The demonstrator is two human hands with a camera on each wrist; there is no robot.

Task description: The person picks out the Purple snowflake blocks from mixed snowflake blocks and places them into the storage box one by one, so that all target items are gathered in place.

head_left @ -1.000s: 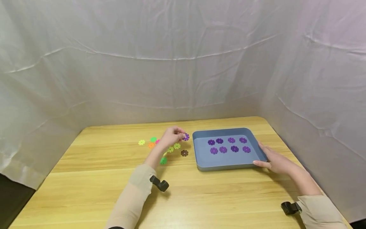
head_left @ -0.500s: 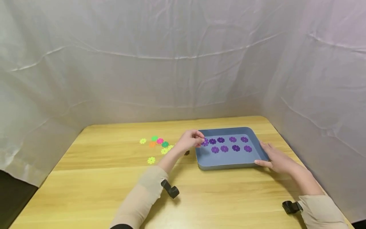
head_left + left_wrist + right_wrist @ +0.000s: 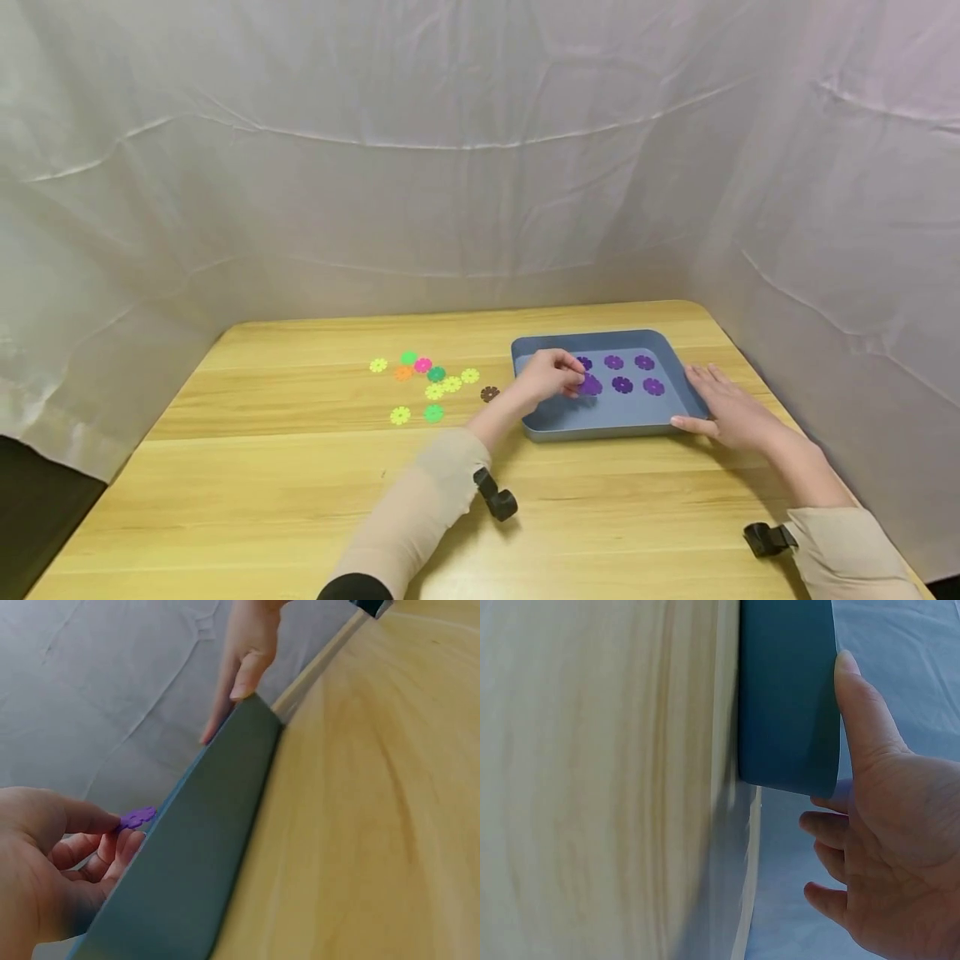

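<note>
The counter [image 3: 300, 467] is backed by a white sheet [image 3: 450, 167]. A blue tray [image 3: 600, 425] is steadied at its right corner by the right hand [image 3: 731, 410], fingers straight. A purple disc [image 3: 590, 385] is pinched over the tray by the left hand [image 3: 551, 379]. Coloured discs [image 3: 431, 383] are scattered left, well apart

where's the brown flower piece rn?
In the head view, the brown flower piece lies flat on the wooden table, just left of the blue tray and right of the yellow and green pieces, beside the left hand's wrist.
</note>
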